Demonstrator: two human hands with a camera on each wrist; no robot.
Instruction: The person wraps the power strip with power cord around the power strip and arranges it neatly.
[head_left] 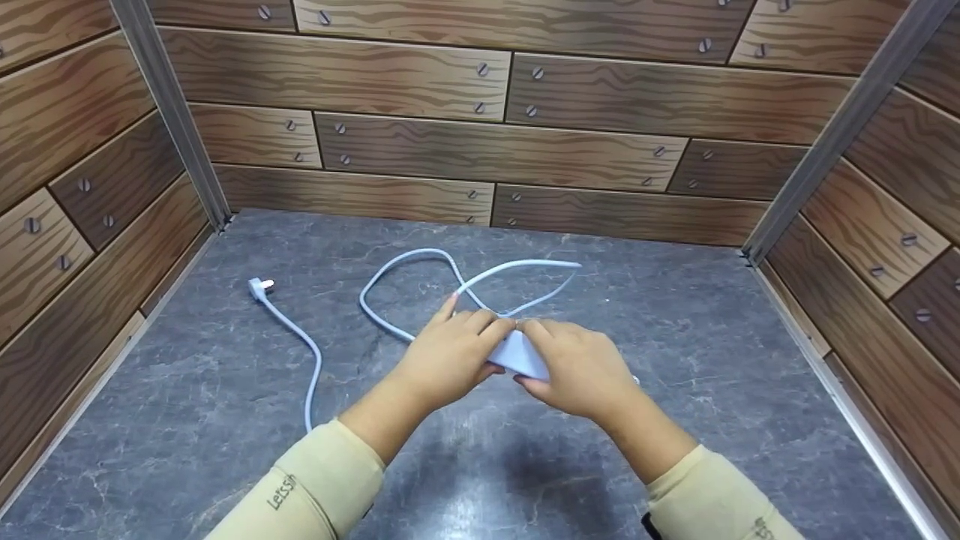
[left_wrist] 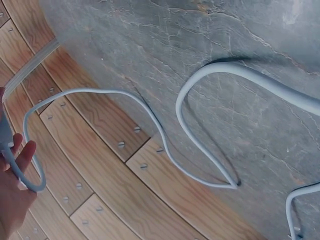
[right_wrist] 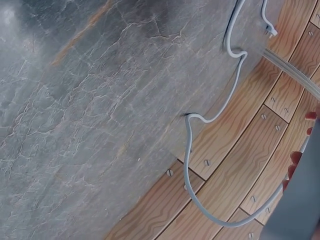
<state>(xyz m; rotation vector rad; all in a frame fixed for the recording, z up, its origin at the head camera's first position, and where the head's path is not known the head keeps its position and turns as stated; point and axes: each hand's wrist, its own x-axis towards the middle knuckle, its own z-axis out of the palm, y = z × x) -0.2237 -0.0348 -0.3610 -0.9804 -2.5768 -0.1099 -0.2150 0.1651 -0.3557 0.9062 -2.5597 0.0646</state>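
A light blue power strip [head_left: 517, 356] is held between both hands over the middle of the table. My left hand [head_left: 446, 360] grips its left end, fingers over the far side and thumb underneath, close to where the cord comes out. Round the right end curls my right hand [head_left: 585, 367], its thumb along the near edge. From the left end the pale blue cord [head_left: 517, 263] loops out beyond the hands. In the right wrist view a flat side of the strip [right_wrist: 299, 200] shows at the right edge, fingertips [right_wrist: 296, 157] against it. Both hands cover most of the strip.
The cord's plug [head_left: 257, 289] lies at the left on the dark marbled tabletop [head_left: 712, 360], its metal pins pointing right. Wood-patterned panels [head_left: 420, 82] wall the table at the back and sides, with metal posts [head_left: 825, 135] in the corners.
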